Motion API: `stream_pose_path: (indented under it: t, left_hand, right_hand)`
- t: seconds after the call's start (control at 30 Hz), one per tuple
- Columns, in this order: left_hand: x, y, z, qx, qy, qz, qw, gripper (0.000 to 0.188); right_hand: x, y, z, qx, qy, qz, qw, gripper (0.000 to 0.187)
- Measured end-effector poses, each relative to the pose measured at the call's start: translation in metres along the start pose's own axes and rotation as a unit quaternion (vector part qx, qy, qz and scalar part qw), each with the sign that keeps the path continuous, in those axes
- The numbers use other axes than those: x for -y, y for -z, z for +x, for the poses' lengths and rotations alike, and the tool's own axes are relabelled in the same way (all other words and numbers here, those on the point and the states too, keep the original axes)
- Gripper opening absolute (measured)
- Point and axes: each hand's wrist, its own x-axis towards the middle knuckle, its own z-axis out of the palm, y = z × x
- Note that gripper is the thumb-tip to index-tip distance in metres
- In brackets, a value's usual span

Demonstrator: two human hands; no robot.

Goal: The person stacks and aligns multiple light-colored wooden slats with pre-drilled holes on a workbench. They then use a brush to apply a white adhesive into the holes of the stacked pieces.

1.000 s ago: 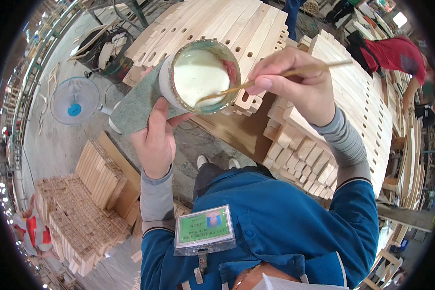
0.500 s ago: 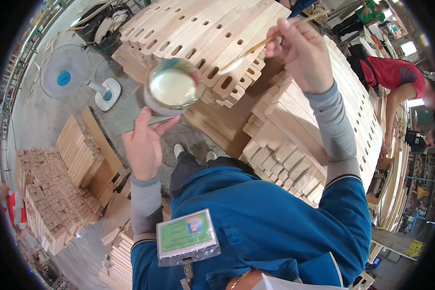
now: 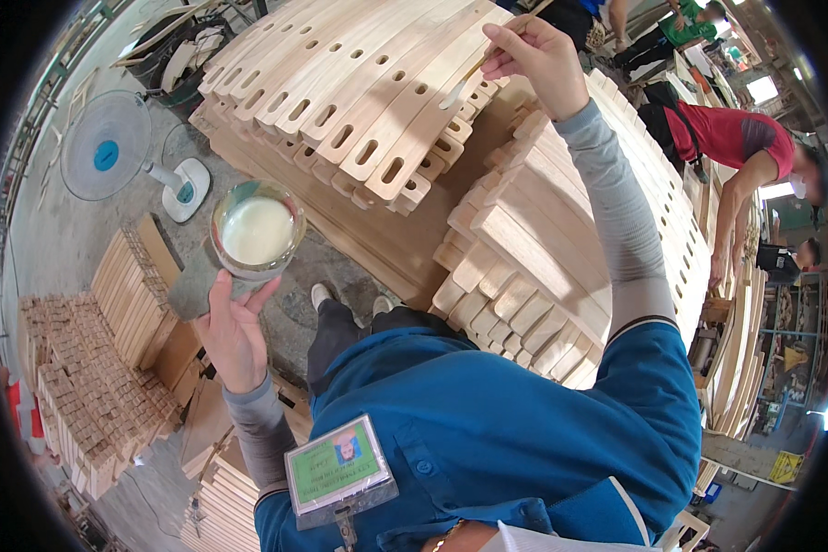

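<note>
Thin stick (image 3: 472,71) moved from round cup (image 3: 253,270), over slotted wood boards (image 3: 345,87)

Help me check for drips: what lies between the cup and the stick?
In the head view, slotted wooden boards lie between the cup and the stick.

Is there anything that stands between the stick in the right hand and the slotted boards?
Nothing visible stands between the stick in the right hand and the slotted boards; whether its white tip touches them is unclear. The cup, held in the left hand, is off to the left.
</note>
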Motion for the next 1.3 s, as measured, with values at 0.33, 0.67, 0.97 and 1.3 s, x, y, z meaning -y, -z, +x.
stream_pose_path:
  t: [0.33,0.67,0.97,1.3]
  left_hand:
    - [0.006,0.012,-0.001,0.019,-0.025,0.012,0.999,0.025]
    - [0.007,0.006,0.001,0.008,-0.03,0.019,0.999,0.025]
    - [0.003,0.0,0.004,0.001,0.001,0.001,1.0,0.028]
    - [-0.001,0.001,0.006,-0.006,-0.008,0.019,1.0,0.027]
  right_hand:
    - [-0.023,-0.009,0.005,0.065,0.074,-0.122,0.988,0.024]
    - [-0.02,-0.011,0.008,0.071,0.083,-0.205,0.973,0.026]
    - [-0.015,0.0,0.021,0.025,0.02,-0.163,0.986,0.029]
    - [-0.042,-0.021,0.046,0.052,0.019,-0.047,0.997,0.023]
